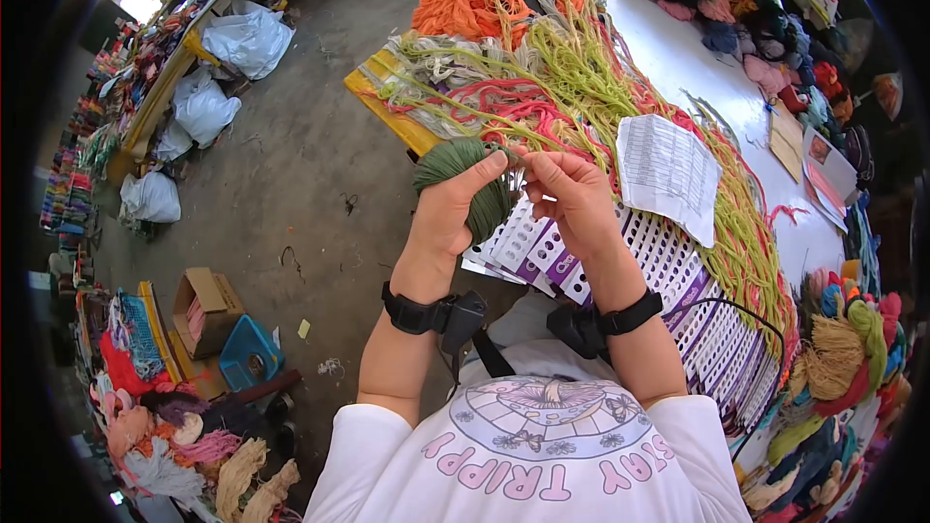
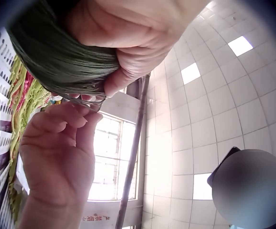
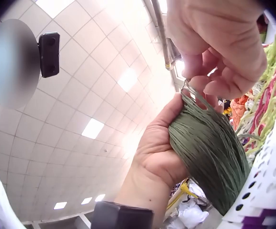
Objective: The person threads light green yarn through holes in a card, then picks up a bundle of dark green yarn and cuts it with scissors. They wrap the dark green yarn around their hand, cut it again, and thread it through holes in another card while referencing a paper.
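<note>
A dark green skein of yarn [image 1: 448, 163] is gripped in my left hand [image 1: 451, 205], its thumb lying along the top end. My right hand [image 1: 579, 198] meets that end and pinches a few strands drawn from it, as the left wrist view of the skein [image 2: 61, 57] also shows. In the right wrist view the strands gather to a narrow tip above the skein [image 3: 209, 148], right at the right fingertips. Below both hands, white and purple cards with rows of holes [image 1: 644, 257] lie overlapping in a long row.
Lime-green and red yarn [image 1: 572, 87] covers the table beyond the cards, with an orange yarn heap [image 1: 470, 0] farther back. A printed sheet [image 1: 668, 174] lies on top. Left on the floor stand a cardboard box [image 1: 208, 305], a blue bin [image 1: 250, 353] and white bags [image 1: 247, 39].
</note>
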